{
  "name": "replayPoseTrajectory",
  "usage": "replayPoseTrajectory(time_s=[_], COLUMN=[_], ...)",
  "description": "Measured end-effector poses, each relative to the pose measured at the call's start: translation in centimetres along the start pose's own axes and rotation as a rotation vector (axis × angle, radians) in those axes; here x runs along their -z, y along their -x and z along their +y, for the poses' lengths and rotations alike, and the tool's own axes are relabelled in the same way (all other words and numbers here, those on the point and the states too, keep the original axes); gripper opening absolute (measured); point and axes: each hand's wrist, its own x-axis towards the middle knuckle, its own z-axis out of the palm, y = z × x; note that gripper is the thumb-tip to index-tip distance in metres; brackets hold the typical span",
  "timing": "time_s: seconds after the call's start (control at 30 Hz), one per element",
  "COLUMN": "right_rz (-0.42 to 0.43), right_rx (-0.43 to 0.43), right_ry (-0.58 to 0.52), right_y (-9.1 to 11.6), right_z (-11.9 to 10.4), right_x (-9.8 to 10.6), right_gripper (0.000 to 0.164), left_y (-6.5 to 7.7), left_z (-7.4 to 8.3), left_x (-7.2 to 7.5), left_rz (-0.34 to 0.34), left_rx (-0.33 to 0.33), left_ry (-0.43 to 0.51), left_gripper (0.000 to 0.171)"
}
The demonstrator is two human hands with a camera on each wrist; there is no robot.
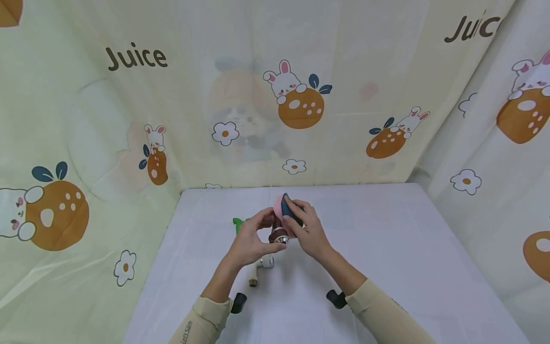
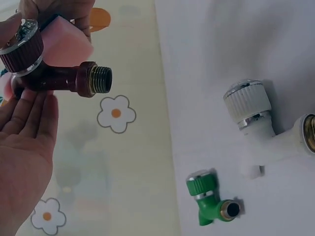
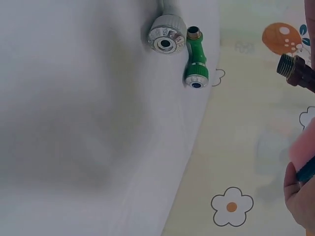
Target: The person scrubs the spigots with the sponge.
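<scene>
A dark red-brown water tap (image 2: pixel 54 78) with a ribbed, chrome-trimmed knob and a brass-threaded end is held up over the table by my left hand (image 1: pixel 250 242), its thumb at the knob end and its fingers along the far side. My right hand (image 1: pixel 312 233) grips a sponge (image 2: pixel 68 43) with a pink side and a dark blue side. The sponge lies against the tap body in the head view. In the right wrist view, the tap's threaded end (image 3: pixel 286 66) and the pink sponge (image 3: pixel 302 147) show at the right edge.
A white tap (image 2: pixel 253 105) lies on the white-covered table (image 1: pixel 386 248), below my left hand in the head view. Farther back lies a green tap (image 2: pixel 203 191), partly hidden by that hand in the head view. A printed curtain (image 1: pixel 180 105) stands behind the table.
</scene>
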Motion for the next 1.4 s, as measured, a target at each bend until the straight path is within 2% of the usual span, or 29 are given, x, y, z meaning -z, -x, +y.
replayPoseTrajectory(time_s=[0.13,0.3,0.4,0.5,0.67,0.8,0.9,1.07,1.2,1.4], right_rz=[0.016,0.056,0.097,0.126,0.139,0.179,0.206,0.167,0.145,0.147], right_rx=[-0.034,-0.09,-0.107,-0.046,0.198,0.313,0.346,0.366,0.339,0.305], right_ry=[0.013,-0.013,-0.057,-0.061,-0.011,-0.041,-0.066,-0.02,0.019,0.055], right_y=[0.0,0.1,0.3,0.6,1.1,1.3,1.4,1.6,1.7,1.6], right_z=[0.2,0.4,0.6,0.7,0.3,-0.2,-0.2,0.0,0.0,-0.3], right_x=[-0.1,-0.1,-0.1,-0.2,-0.4,-0.4,-0.5,-0.7,-0.9,-0.9], right_gripper=[0.051,0.052,0.05,0.048,0.049,0.051,0.052,0.052,0.052,0.051], left_y=[-0.1,0.0,0.1,0.1,0.2,0.2,0.1,-0.1,-0.2,-0.4], left_z=[0.2,0.4,0.3,0.0,-0.4,-0.3,-0.3,-0.2,-0.2,-0.1], left_x=[0.0,0.0,0.0,0.0,0.2,0.3,0.4,0.4,0.3,0.4], left_rz=[-0.012,-0.02,0.007,0.049,0.109,0.13,0.147,0.174,0.17,0.178], left_rx=[-0.021,-0.007,-0.005,0.005,0.025,0.008,-0.022,-0.041,-0.041,-0.094], left_ry=[-0.017,0.055,0.103,0.128,0.152,0.16,0.174,0.205,0.191,0.134], left_gripper=[0.079,0.08,0.08,0.08,0.085,0.089,0.088,0.086,0.084,0.084])
